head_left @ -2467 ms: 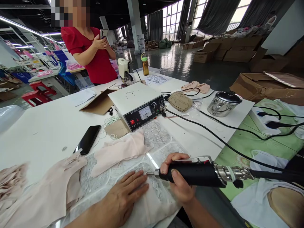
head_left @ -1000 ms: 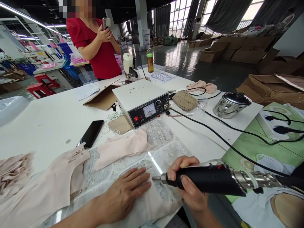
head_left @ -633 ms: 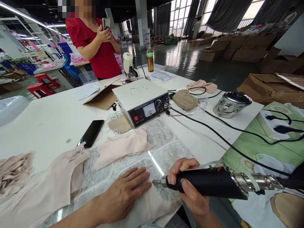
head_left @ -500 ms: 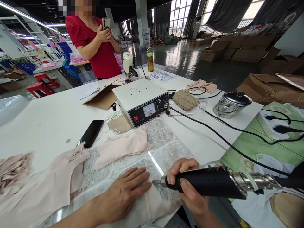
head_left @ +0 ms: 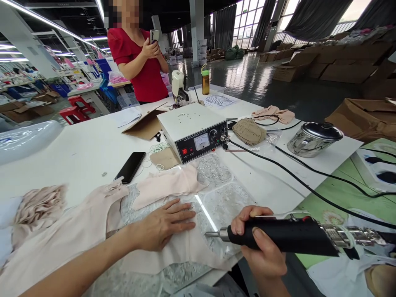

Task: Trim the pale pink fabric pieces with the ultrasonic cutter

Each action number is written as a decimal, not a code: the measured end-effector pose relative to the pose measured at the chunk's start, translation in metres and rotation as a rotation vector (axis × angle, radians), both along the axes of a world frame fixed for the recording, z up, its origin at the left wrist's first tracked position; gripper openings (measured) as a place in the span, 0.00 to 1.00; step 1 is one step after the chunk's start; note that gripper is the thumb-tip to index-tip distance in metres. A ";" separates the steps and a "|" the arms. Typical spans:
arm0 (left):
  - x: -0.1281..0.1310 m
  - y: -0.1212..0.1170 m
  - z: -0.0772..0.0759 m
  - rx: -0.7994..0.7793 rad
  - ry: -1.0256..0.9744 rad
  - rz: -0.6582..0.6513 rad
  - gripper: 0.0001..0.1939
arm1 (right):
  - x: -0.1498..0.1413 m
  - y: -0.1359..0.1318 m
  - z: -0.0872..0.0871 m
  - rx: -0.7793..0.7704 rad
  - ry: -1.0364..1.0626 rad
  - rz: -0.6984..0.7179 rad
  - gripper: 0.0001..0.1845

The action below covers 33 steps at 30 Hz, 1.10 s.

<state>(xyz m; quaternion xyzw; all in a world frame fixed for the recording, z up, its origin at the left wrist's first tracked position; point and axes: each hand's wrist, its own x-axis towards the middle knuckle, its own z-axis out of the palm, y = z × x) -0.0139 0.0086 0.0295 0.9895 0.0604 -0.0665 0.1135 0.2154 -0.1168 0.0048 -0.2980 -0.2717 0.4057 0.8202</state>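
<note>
My left hand [head_left: 167,225] lies flat, fingers spread, on a pale pink fabric piece [head_left: 176,258]. This fabric rests on a clear, textured plastic sheet [head_left: 230,198]. My right hand [head_left: 264,258] is wrapped around the black handle of a hand-held ultrasonic welding tool [head_left: 287,237]. The tool's pointed metal tip is aimed left, by the curved edge of the fabric and a short gap from my left fingertips. Whether the tip touches the sheet I cannot tell. Another pink fabric piece [head_left: 170,181] lies just beyond my left hand, and larger fabric [head_left: 83,218] spreads under my left forearm.
A control box [head_left: 192,123] with a meter stands mid-table, its black cable [head_left: 272,165] running right toward the tool. Nearby are a phone [head_left: 131,167], cardboard pieces [head_left: 250,131], a lidded metal pot [head_left: 315,138] and a bottle [head_left: 205,82]. A person in red [head_left: 142,70] stands across the table.
The tool's tip has moved away from my left fingers, opening a gap between them. My left hand has shifted back and left over the fabric. The camera view has turned slightly left.
</note>
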 end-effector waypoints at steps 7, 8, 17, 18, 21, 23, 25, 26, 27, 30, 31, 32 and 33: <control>-0.003 -0.012 -0.003 -0.020 -0.089 0.056 0.38 | -0.005 0.007 -0.001 0.042 0.007 -0.012 0.05; -0.003 -0.015 -0.004 -0.010 -0.117 0.067 0.37 | -0.006 0.007 -0.001 0.042 0.015 -0.003 0.05; -0.002 -0.048 -0.008 -0.018 -0.216 0.129 0.28 | -0.004 -0.004 0.002 0.007 0.049 0.086 0.06; -0.001 -0.049 -0.008 -0.022 -0.219 0.133 0.28 | -0.005 -0.004 0.002 0.006 0.047 0.094 0.06; 0.000 -0.050 -0.010 -0.041 -0.230 0.144 0.29 | -0.006 -0.005 0.002 0.000 0.047 0.102 0.06; 0.001 -0.050 -0.011 -0.045 -0.228 0.148 0.29 | -0.007 -0.006 0.003 -0.003 0.052 0.107 0.06; 0.001 -0.050 -0.012 -0.037 -0.222 0.147 0.29 | -0.007 -0.007 0.003 -0.007 0.058 0.128 0.06; 0.001 -0.050 -0.012 -0.030 -0.221 0.146 0.28 | -0.007 -0.008 0.002 -0.010 0.060 0.143 0.06; 0.001 -0.050 -0.012 -0.023 -0.222 0.143 0.28 | -0.007 -0.008 0.001 -0.012 0.060 0.157 0.07; 0.001 -0.051 -0.011 -0.009 -0.224 0.134 0.27 | -0.006 -0.010 -0.001 -0.016 0.060 0.188 0.07; 0.001 -0.051 -0.011 -0.007 -0.222 0.132 0.27 | -0.005 -0.010 -0.002 -0.015 0.058 0.195 0.07; 0.001 -0.051 -0.011 -0.007 -0.219 0.132 0.27 | -0.005 -0.010 -0.003 -0.014 0.052 0.202 0.06; 0.000 -0.052 -0.011 -0.008 -0.216 0.132 0.28 | -0.005 -0.010 -0.003 -0.014 0.045 0.208 0.06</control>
